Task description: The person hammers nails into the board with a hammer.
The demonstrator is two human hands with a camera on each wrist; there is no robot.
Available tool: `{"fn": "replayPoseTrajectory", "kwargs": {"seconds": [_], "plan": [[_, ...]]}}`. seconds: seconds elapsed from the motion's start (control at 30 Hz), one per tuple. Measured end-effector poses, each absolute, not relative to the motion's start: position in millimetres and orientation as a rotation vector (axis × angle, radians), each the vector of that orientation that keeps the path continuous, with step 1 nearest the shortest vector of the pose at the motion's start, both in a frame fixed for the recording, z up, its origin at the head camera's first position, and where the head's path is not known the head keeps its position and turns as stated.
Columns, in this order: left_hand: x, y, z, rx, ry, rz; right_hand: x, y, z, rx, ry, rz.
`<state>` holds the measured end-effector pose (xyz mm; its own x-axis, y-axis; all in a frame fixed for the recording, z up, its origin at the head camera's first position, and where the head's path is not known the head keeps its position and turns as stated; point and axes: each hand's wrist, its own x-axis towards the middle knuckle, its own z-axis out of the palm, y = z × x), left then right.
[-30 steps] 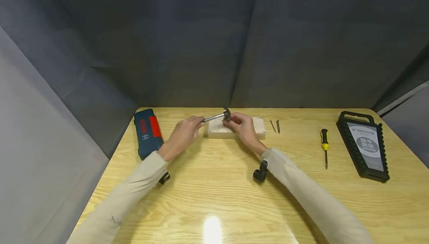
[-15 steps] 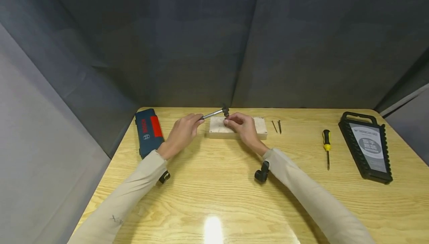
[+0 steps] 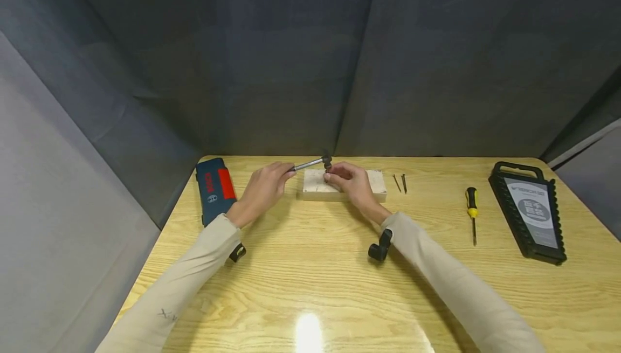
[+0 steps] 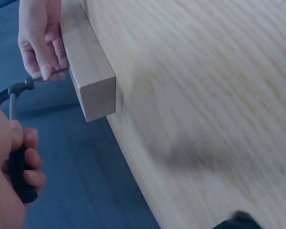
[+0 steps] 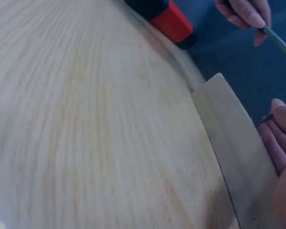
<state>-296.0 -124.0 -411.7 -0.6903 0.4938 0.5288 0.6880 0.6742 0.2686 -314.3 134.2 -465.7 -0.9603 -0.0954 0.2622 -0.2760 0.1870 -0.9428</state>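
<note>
My left hand [image 3: 264, 188] grips a claw hammer [image 3: 309, 164] by its dark handle, fingers wrapped around it. In the left wrist view the hammer's head is right at the head of a thin dark nail [image 4: 63, 70]; whether they touch I cannot tell. Thumb and fingers of my right hand [image 3: 354, 183] pinch that nail, which stands upright with its lower end at the top of a pale wooden block [image 3: 320, 196]. Part of the block's top is hidden under the right hand. Two loose dark nails [image 3: 404, 183] lie just right of the block.
A blue and red Bosch case [image 3: 213, 191] lies at the left, near my left forearm. Toward the right are a yellow and black screwdriver [image 3: 471, 205] and a black wrench rack [image 3: 529, 213]. A dark curtain [image 3: 271, 73] hangs behind the table [image 3: 301, 267].
Over the last second the hammer's head has shifted slightly back and up, its shaft now a little steeper. My right hand keeps its pinch on the nail, nearly still.
</note>
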Motion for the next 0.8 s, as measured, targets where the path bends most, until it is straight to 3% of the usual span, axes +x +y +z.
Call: {"fn": "replayPoseTrajectory", "kwargs": {"seconds": [0.4, 0.8], "plan": [[-298.8, -124.7, -386.3, -0.850, -2.182, -0.839, -316.1, 136.4, -466.5, 0.428, -2.304, 1.930], [-290.1, -126.8, -411.5, -0.906, -2.437, -0.564, -316.0, 133.3, -467.0, 0.452, -2.260, 1.946]]}}
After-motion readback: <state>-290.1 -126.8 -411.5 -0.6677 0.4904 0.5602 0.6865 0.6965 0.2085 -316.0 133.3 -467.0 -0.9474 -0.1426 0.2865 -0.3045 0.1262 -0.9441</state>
